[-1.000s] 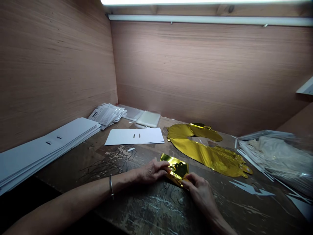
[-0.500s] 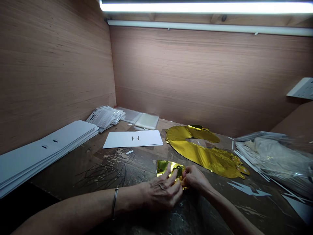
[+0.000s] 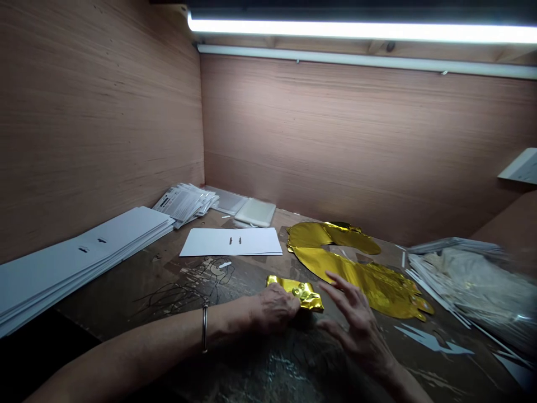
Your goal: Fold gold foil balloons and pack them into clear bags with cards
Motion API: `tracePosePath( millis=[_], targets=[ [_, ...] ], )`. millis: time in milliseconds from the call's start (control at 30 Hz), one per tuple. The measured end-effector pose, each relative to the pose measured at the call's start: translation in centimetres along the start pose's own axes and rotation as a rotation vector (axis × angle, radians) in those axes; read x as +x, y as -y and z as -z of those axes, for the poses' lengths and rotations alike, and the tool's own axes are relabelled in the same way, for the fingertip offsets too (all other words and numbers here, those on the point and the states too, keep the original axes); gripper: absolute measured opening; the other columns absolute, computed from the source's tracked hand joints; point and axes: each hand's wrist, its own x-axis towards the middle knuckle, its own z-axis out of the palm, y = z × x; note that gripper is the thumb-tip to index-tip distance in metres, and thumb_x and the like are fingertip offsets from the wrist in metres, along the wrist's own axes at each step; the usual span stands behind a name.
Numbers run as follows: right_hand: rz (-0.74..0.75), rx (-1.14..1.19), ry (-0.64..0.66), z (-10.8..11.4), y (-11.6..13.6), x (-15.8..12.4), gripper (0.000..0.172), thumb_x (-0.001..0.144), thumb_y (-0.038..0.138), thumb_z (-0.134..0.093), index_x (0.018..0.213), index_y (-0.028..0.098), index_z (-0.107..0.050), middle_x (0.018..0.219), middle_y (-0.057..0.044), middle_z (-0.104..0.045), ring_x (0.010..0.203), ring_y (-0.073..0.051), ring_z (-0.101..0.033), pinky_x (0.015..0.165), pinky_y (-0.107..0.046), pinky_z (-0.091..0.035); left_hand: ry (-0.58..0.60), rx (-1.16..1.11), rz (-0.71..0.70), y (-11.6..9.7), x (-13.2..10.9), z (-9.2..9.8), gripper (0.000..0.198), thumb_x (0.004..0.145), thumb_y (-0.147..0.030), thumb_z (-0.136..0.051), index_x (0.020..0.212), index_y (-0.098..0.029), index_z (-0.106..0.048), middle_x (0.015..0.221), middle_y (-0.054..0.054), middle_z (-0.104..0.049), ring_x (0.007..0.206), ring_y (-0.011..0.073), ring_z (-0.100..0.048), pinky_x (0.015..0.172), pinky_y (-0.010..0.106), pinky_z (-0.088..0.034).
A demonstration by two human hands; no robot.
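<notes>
A small folded gold foil balloon (image 3: 310,299) lies on the dark, worn table near the front. My left hand (image 3: 279,308), with a thin bangle at the wrist, is closed on its near left side and covers part of it. To the right, my right hand (image 3: 356,322) is raised with fingers spread, holding nothing and apart from the folded foil. Behind the hands, flat gold foil balloons (image 3: 348,268) lie spread in a curved shape, partly hidden by my right hand.
White cards (image 3: 230,243) with punched slots lie behind; a larger stack of cards (image 3: 121,229) stands left. Packed clear sleeves (image 3: 187,204) and a clear bag stack (image 3: 255,212) sit at the back. Plastic bags with white sticks (image 3: 482,280) fill the right. Thin dark strings (image 3: 184,294) lie left.
My right hand has let go of the gold foil, moved right and opened. The foil is now folded flatter, with my left hand closed on it. The view has tilted slightly up.
</notes>
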Motion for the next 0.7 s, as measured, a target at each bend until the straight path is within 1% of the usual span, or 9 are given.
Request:
tracePosePath(
  millis=[67, 100, 167, 267, 400, 467, 533, 600, 700],
  targets=[
    [0.249, -0.120, -0.019, -0.3, 0.0, -0.6, 0.043, 0.070, 0.034, -0.051, 0.111, 0.026, -0.044, 0.116, -0.007, -0.045, 0.105, -0.024, -0.038, 0.083, -0.040, -0.032, -0.003, -0.030, 0.010, 0.4, 0.0, 0.2, 0.012, 0.065, -0.013, -0.044, 0.075, -0.011, -0.049, 0.065, 0.005, -0.057, 0.054, 0.0164, -0.053, 0.049, 0.026, -0.041],
    [0.314, -0.144, -0.016, -0.5, 0.1, -0.7, 0.038, 0.072, 0.030, -0.050, 0.110, 0.025, -0.045, 0.111, -0.006, -0.050, 0.102, -0.023, -0.041, 0.082, -0.040, -0.032, -0.008, -0.039, 0.010, 0.5, -0.1, 0.2, 0.012, 0.065, -0.013, -0.044, 0.075, -0.012, -0.049, 0.064, 0.005, -0.058, 0.054, 0.0165, -0.053, 0.049, 0.026, -0.040],
    [0.350, -0.118, -0.031, -1.2, 0.4, -0.4, 0.029, 0.075, 0.021, -0.046, 0.104, 0.022, -0.048, 0.097, -0.005, -0.059, 0.092, -0.020, -0.047, 0.080, -0.038, -0.033, -0.009, -0.053, 0.009, 0.7, -0.1, 0.2, 0.010, 0.063, -0.014, -0.046, 0.073, -0.013, -0.049, 0.064, 0.004, -0.058, 0.054, 0.0163, -0.054, 0.049, 0.025, -0.040],
    [0.330, 0.000, -0.124, -2.0, 0.9, 0.5, 0.019, 0.075, 0.014, -0.042, 0.089, 0.019, -0.053, 0.075, -0.003, -0.061, 0.075, -0.016, -0.052, 0.074, -0.036, -0.035, -0.035, -0.068, 0.012, 1.1, -0.4, 0.2, 0.010, 0.065, -0.015, -0.046, 0.075, -0.015, -0.047, 0.066, 0.003, -0.058, 0.057, 0.0154, -0.054, 0.050, 0.024, -0.039],
    [0.272, 0.072, -0.206, -2.5, 0.7, 0.8, 0.012, 0.072, 0.014, -0.045, 0.081, 0.019, -0.051, 0.064, -0.002, -0.057, 0.064, -0.015, -0.052, 0.068, -0.035, -0.038, -0.255, 0.030, 0.010, 1.7, -1.4, -0.3, 0.019, 0.071, -0.019, -0.040, 0.089, -0.012, -0.044, 0.079, 0.008, -0.056, 0.073, 0.0182, -0.053, 0.063, 0.029, -0.039],
    [0.235, 0.113, -0.206, -2.7, 0.4, 0.6, 0.010, 0.072, 0.015, -0.046, 0.078, 0.020, -0.051, 0.063, -0.002, -0.056, 0.061, -0.015, -0.051, 0.065, -0.034, -0.039, -0.303, 0.109, 0.028, 2.0, -1.8, -1.0, 0.015, 0.071, -0.015, -0.038, 0.084, -0.010, -0.045, 0.077, 0.010, -0.055, 0.071, 0.0183, -0.052, 0.068, 0.034, -0.038],
    [0.177, 0.184, -0.199, -2.9, 0.2, 0.5, 0.009, 0.072, 0.019, -0.045, 0.076, 0.022, -0.052, 0.062, -0.001, -0.055, 0.059, -0.015, -0.051, 0.062, -0.032, -0.041, -0.275, 0.118, 0.039, 2.1, -1.9, -1.6, 0.011, 0.068, -0.014, -0.040, 0.076, -0.010, -0.046, 0.068, 0.007, -0.055, 0.060, 0.0154, -0.051, 0.069, 0.035, -0.038],
    [0.101, 0.270, -0.167, -2.8, 0.2, 0.5, 0.012, 0.073, 0.023, -0.042, 0.072, 0.023, -0.054, 0.058, -0.001, -0.054, 0.057, -0.015, -0.050, 0.057, -0.029, -0.042, -0.221, 0.069, 0.058, 2.1, -1.7, -1.6, 0.010, 0.064, -0.018, -0.046, 0.070, -0.011, -0.047, 0.061, 0.003, -0.054, 0.053, 0.0132, -0.049, 0.069, 0.033, -0.038],
    [-0.099, 0.390, -0.033, -2.0, 0.3, 0.8, 0.017, 0.071, 0.029, -0.045, 0.064, 0.023, -0.058, 0.056, 0.000, -0.055, 0.055, -0.015, -0.052, 0.053, -0.024, -0.043, -0.148, -0.031, 0.136, 2.5, -1.7, -0.3, 0.015, 0.062, -0.027, -0.051, 0.067, -0.013, -0.050, 0.060, 0.002, -0.057, 0.055, 0.0140, -0.052, 0.066, 0.030, -0.040]
  ],
)
